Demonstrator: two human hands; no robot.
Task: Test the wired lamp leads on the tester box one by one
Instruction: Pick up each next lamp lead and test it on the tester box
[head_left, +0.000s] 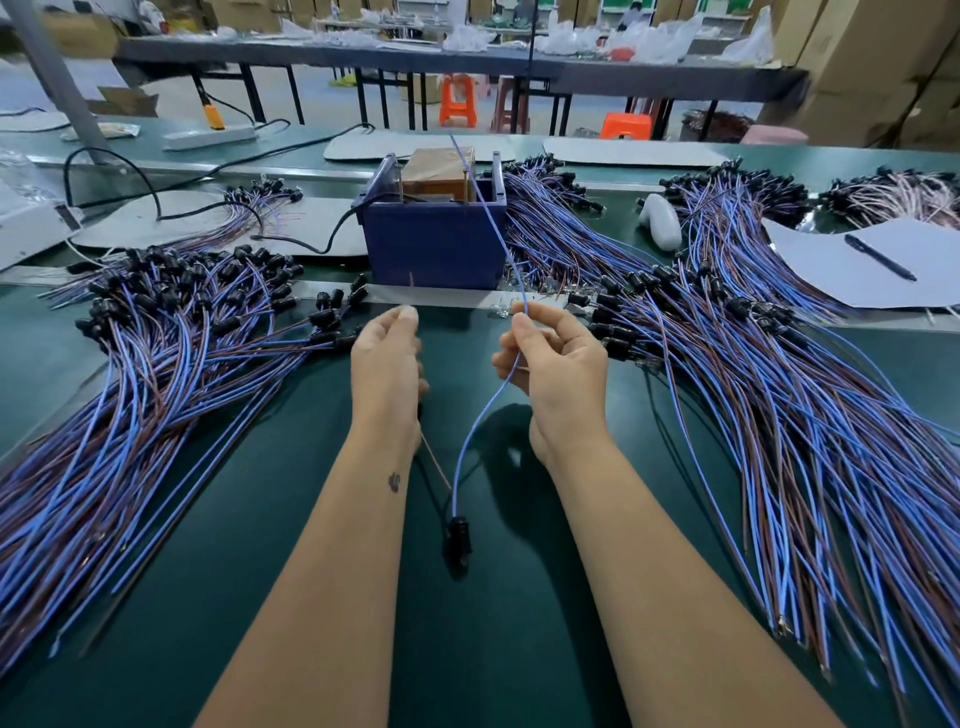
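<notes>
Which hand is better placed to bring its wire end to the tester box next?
Probably the right hand: it pinches the blue wire, whose free end already rises over the blue tester box. The left hand pinches the brown wire lower down.

A green bench (322, 545) carried the blue tester box (434, 244) beyond the hands, with lead heaps (171, 353) on both sides.

A single head-worn wide-angle view looks forward and down from close above the green bench (519, 649), facing the blue tester box (434, 244) and the room's far tables beyond.
</notes>
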